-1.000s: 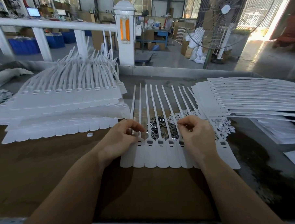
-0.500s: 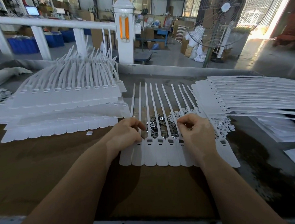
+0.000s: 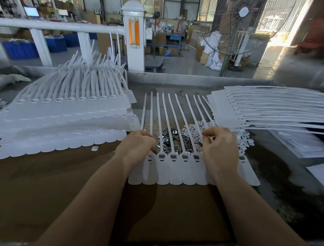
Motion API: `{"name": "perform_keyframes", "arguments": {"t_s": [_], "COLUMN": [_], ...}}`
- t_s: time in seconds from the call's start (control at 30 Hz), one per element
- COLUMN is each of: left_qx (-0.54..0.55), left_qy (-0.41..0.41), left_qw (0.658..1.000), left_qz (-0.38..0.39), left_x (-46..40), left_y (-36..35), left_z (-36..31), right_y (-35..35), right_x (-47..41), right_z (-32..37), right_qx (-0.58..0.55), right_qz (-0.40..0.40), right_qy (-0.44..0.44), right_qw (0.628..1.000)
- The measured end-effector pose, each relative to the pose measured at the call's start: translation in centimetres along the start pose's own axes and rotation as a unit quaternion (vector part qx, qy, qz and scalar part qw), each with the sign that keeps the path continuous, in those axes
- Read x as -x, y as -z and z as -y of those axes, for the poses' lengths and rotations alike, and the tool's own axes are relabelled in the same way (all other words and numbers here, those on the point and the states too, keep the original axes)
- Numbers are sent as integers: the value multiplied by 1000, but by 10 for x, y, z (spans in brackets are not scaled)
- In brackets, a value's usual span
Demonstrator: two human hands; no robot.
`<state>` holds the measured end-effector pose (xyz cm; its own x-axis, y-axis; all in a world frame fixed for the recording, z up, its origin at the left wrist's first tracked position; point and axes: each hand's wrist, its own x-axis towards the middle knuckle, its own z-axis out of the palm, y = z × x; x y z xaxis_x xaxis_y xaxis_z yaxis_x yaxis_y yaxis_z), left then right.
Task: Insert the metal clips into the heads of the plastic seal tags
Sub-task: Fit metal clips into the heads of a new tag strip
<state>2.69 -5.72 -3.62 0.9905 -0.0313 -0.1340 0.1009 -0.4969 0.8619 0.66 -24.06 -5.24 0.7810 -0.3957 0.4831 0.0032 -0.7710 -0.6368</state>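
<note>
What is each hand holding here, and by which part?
Left hand and right hand curl over the seal tag strip near its heads; what the fingertips pinch cannot be told.

Two bare forearms come into view from the lower edge, with no sleeve, cuff or glove on either (both are uncovered as far as the picture shows). The left hand [image 3: 138,148] and the right hand [image 3: 220,148] carry no ring, watch, strap or bracelet. Fingernails are not clear enough to describe. No marking shows on the arms.
</note>
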Motion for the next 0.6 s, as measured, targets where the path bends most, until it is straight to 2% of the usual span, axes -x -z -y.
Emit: {"name": "perform_keyframes", "arguments": {"t_s": [0.17,0.23,0.4,0.6], "left_qx": [-149,-168,-184,-190], "left_qy": [-65,-104,-135,-136], "left_qw": [980,969,961,961], "left_qz": [-118,-149,-153,-149], "left_x": [-2,-1,-1,-1], "left_y": [-15,-18,-17,-17], "left_z": [9,13,17,17], "right_y": [-1,0,0,-2], "right_x": [-1,-1,1,-1], "right_z": [0,1,3,4], "right_qx": [47,54,102,169], "right_qz": [11,23,64,107], "right_qy": [-16,-10,5,1], "right_qw": [999,998,993,980]}}
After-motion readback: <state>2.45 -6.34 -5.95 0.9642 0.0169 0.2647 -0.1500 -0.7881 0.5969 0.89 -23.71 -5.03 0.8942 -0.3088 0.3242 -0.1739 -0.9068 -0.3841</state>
